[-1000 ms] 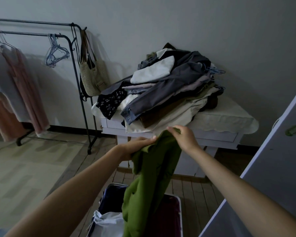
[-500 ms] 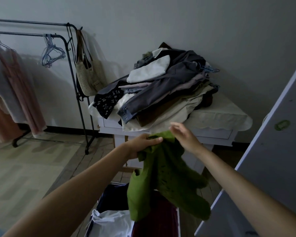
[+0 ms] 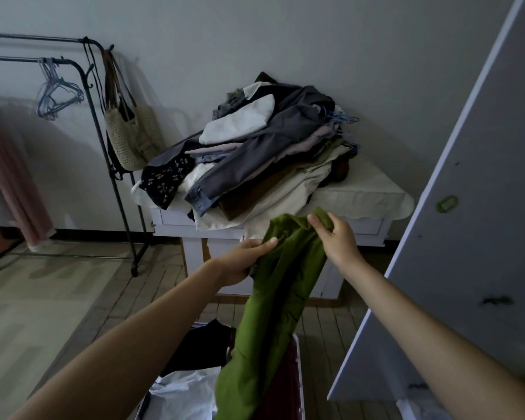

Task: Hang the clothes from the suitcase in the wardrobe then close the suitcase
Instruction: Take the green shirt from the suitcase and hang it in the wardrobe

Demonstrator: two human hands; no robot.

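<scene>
The green garment [image 3: 273,313] hangs in a long narrow drape above the open suitcase [image 3: 296,374], its long axis running from the upper right, where it is gathered, down toward the lower left, the lower end trailing out of the frame's bottom edge. The right hand [image 3: 335,236] pinches the bunched top edge between thumb and curled fingers; the left hand [image 3: 243,259], slightly lower and to the left, grips a fold of the same cloth with its fingers closed round it. Half a second ago the garment billowed wide, one flap flung out to the right; now it has gathered into a single slim column. The hands sit nearer the white table [image 3: 370,228], which is heaped with a pile of clothes [image 3: 264,153]. White and dark fabric lies in the suitcase. A clothes rack [image 3: 103,140] with bare hangers [image 3: 56,92] and a woven bag [image 3: 131,134] stands at the left wall, a grey wardrobe door [image 3: 455,237] at right.
</scene>
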